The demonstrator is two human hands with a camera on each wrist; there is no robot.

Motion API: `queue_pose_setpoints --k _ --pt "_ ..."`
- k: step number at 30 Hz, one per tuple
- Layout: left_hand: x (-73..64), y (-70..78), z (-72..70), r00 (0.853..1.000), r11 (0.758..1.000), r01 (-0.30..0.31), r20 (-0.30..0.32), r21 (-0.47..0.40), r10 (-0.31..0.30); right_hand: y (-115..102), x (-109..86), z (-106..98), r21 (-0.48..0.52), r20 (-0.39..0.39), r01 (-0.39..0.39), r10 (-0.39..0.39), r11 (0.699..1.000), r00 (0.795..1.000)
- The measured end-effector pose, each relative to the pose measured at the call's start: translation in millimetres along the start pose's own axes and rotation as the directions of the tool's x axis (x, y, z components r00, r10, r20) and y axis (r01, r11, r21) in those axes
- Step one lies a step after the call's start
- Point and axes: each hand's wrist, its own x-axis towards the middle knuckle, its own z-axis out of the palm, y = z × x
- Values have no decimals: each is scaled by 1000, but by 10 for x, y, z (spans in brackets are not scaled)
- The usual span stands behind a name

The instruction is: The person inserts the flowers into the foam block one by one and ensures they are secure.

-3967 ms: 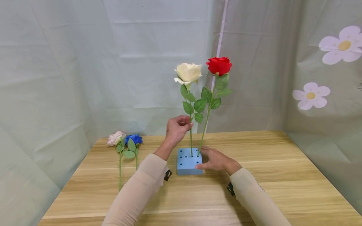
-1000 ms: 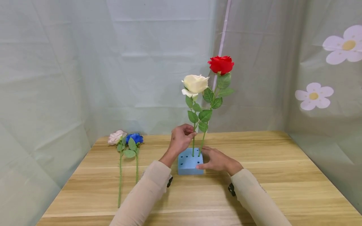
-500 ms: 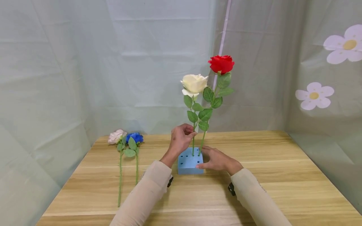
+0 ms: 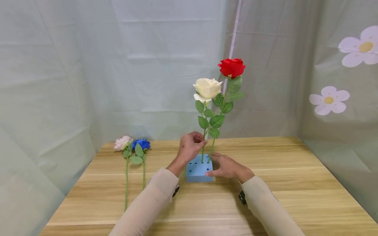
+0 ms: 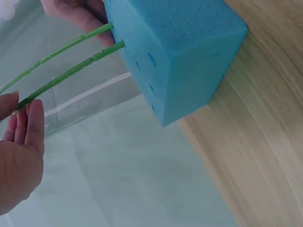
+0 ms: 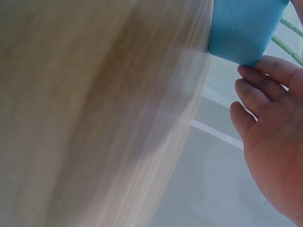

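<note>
My left hand [image 4: 190, 146] pinches the green stem of a white artificial rose [image 4: 207, 88] between thumb and fingertips. That stem stands in a hole of a light blue foam block [image 4: 198, 178] on the table. A taller red rose [image 4: 232, 68] stands in the hole to its right, leaning slightly right. My right hand [image 4: 228, 167] holds the block by its right side, thumb at the front and fingers behind. In the left wrist view both stems enter the holed face of the block [image 5: 199, 71]. From the right wrist, the fingertips [image 6: 265, 66] show against the block's side.
On the left of the wooden table [image 4: 280, 203] lie a pale pink rose [image 4: 122, 143] and a blue rose [image 4: 141, 144], stems toward the front, partly hidden by my left sleeve. Grey curtains [image 4: 165, 65] hang behind and beside the table.
Compared with 4 s ago, the white rose sits lower in the block and my left hand is lower. In the last half second its bloom tilts slightly right. My right hand stays put.
</note>
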Motion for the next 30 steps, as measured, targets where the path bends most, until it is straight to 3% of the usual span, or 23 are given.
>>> queue_pose_setpoints --k 15,30 --pt "-18 106 -181 998 999 37 43 1 -37 12 8 15 24 -4 5 -5 1000 1000" --pt "-122 -42 -467 997 997 74 14 17 -75 14 0 22 -9 -8 -16 16 1000 1000"
